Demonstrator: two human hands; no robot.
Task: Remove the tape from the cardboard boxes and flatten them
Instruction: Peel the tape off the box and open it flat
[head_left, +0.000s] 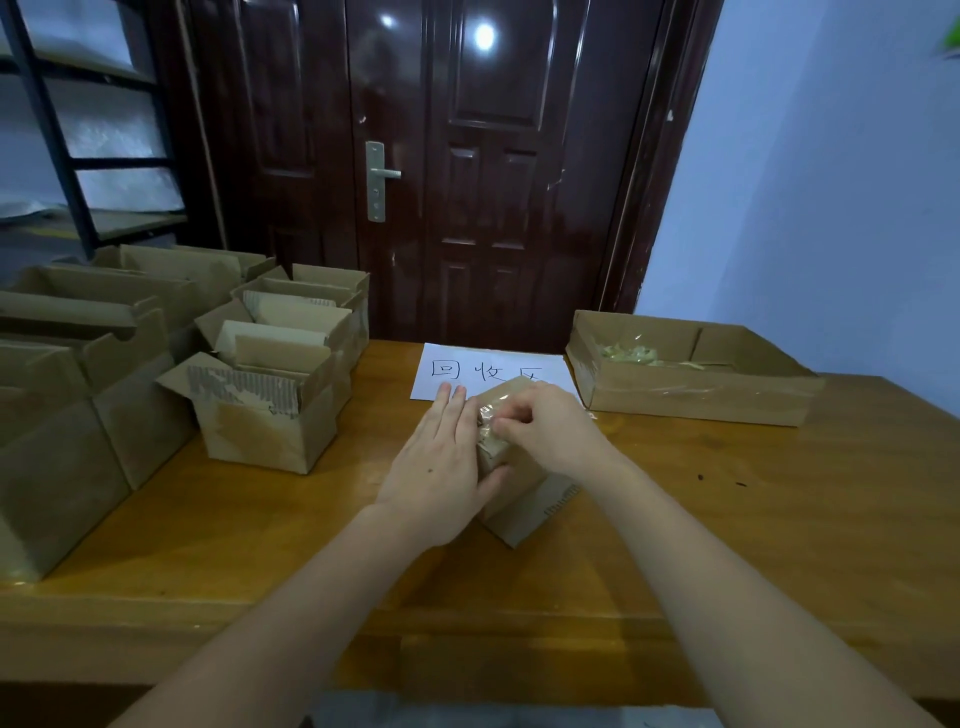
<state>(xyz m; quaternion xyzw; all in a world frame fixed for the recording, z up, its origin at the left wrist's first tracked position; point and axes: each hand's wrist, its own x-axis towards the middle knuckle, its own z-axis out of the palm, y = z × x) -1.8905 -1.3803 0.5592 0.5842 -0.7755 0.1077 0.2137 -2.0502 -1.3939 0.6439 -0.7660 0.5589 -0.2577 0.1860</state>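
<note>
The small cardboard box (511, 488) sits on the worktop (727, 519) in the middle of the frame, between both hands. The left hand (441, 462) lies flat against its left side with straight fingers and the thumb on the front. The right hand (545, 426) has curled fingers that pinch the clear tape (485, 415) on top. A white paper (493, 366) lies just behind. Open boxes (156, 364) fill the left of the frame. A flat tray box (696, 395) with tape scraps sits at the right.
</note>
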